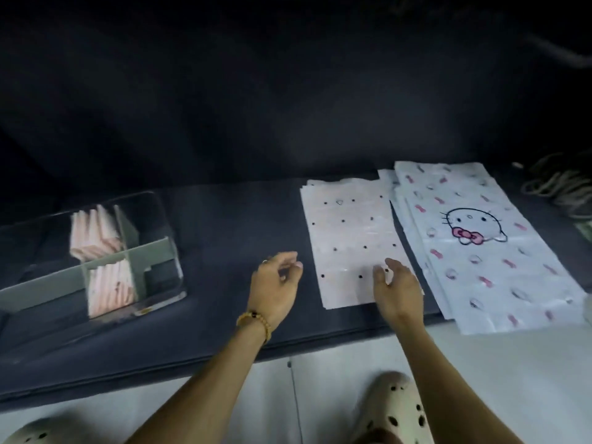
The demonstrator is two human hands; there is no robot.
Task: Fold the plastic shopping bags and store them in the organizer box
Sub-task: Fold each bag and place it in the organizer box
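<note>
Flanking the spotted bags (349,238): organizer box (96,251), cat-print bags (487,248).

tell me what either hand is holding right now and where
Nothing is held. The left hand hangs loosely curled; the right hand lies over the dotted bag.

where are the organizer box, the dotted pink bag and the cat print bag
organizer box (157,251): head view, on its grey divider wall
dotted pink bag (349,232): head view, middle of the flat top sheet
cat print bag (480,251): head view, just below the cat face print
</note>
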